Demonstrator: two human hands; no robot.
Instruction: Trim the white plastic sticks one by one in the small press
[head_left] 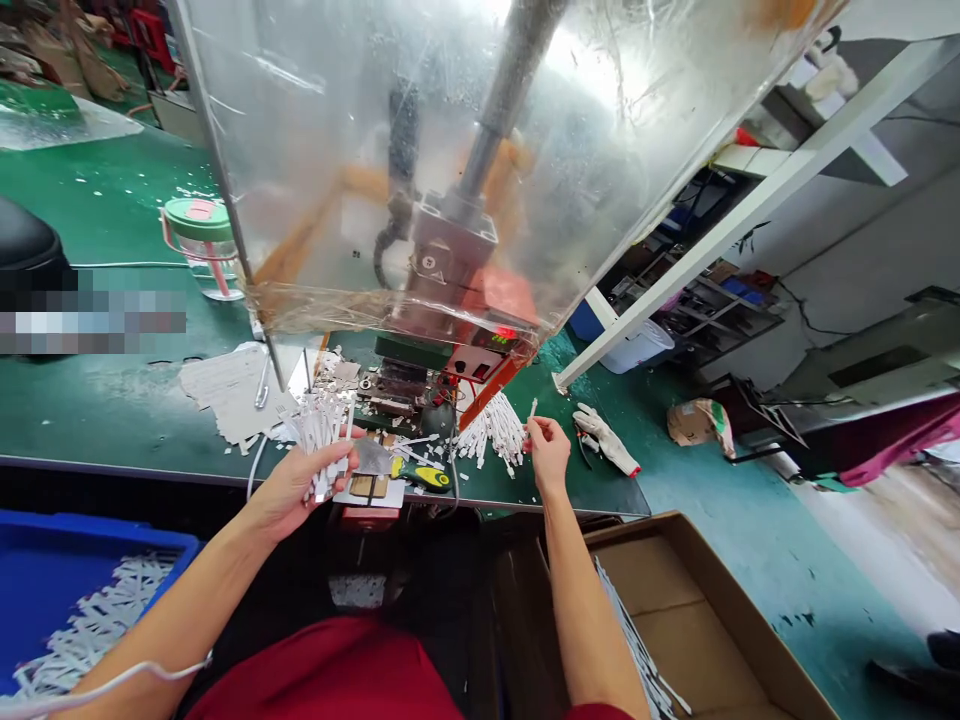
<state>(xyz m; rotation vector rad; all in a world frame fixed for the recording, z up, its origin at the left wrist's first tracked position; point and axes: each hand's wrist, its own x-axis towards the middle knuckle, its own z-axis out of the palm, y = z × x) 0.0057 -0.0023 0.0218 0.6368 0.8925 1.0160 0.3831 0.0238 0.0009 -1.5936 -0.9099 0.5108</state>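
My left hand (304,480) is closed round a bunch of thin white strips (321,440) that fan upward at the front of the bench. Between finger and thumb, my right hand (549,450) pinches one short pale strip (533,407). Just left of that hand lies a pile of white strips (491,430). Between my hands stands a bench press (442,270) with a red-lit display, behind a cloudy plastic shield (337,130). A scraper with a yellow and green handle (421,474) rests at the front edge.
A white glove (606,440) lies right of my right hand. A blue bin (90,535) of white strips stands low left, an open cardboard box (697,600) low right. A green-lidded jar (206,240) and scrap paper (229,390) sit on the green bench. A pale post (675,275) rises at right.
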